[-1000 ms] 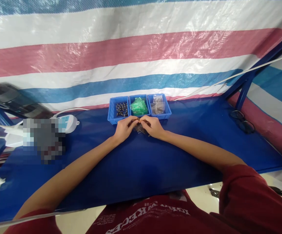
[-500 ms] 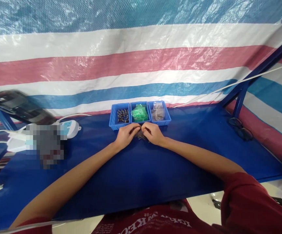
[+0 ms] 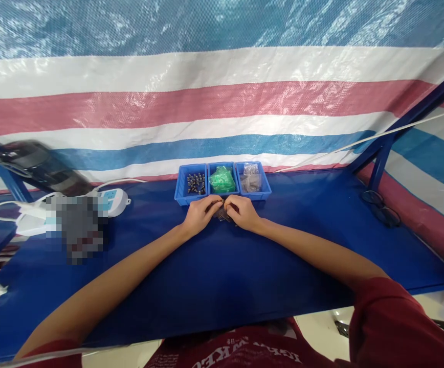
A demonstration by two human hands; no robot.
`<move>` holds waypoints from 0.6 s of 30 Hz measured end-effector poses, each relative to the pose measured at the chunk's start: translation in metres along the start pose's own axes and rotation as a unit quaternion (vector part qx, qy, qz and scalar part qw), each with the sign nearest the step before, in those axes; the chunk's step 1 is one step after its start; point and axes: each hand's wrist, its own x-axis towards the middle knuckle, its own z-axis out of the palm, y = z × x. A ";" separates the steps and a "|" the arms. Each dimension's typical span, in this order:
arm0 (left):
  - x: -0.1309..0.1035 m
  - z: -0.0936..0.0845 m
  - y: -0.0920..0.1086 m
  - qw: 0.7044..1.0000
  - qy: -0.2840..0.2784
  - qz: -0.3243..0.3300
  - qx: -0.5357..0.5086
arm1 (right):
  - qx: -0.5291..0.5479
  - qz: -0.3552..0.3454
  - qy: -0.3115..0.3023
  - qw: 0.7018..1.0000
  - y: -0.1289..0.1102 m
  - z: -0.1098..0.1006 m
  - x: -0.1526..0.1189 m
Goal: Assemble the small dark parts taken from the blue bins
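My left hand (image 3: 201, 213) and my right hand (image 3: 243, 210) meet over the table just in front of three blue bins, fingertips pinched close together. Below and between them is a small clear plastic bag (image 3: 223, 214) with dark bits showing; the fingers partly cover it. Both hands seem to pinch its top edge, though the exact grip is too small to make out. Behind the left hand, the left bin (image 3: 181, 191) holds several small dark metallic parts (image 3: 196, 183). Green plastic packets (image 3: 222, 179) fill the middle bin, and clear bags with greyish contents (image 3: 250, 180) lie in the right bin.
On the left are a white power strip (image 3: 114, 202) with cables, a blurred-out dark object (image 3: 82, 227) and a dark bottle (image 3: 41, 166) leaning by the frame. Glasses (image 3: 381, 208) lie at the right. A striped tarp (image 3: 214, 99) hangs behind the blue table (image 3: 222, 286).
The view has shifted slightly, so the scene sits a little lower and to the right. Both hands stay together over the bag, with only slight finger movement.
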 end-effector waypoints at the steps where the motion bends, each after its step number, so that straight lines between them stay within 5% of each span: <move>1: 0.000 0.000 0.000 1.000 0.002 0.002 0.001 | 0.001 -0.001 -0.003 1.000 0.000 0.000 0.000; 18: 0.002 -0.001 0.002 0.999 -0.035 0.008 0.010 | -0.004 -0.006 -0.002 1.000 -0.002 -0.002 0.000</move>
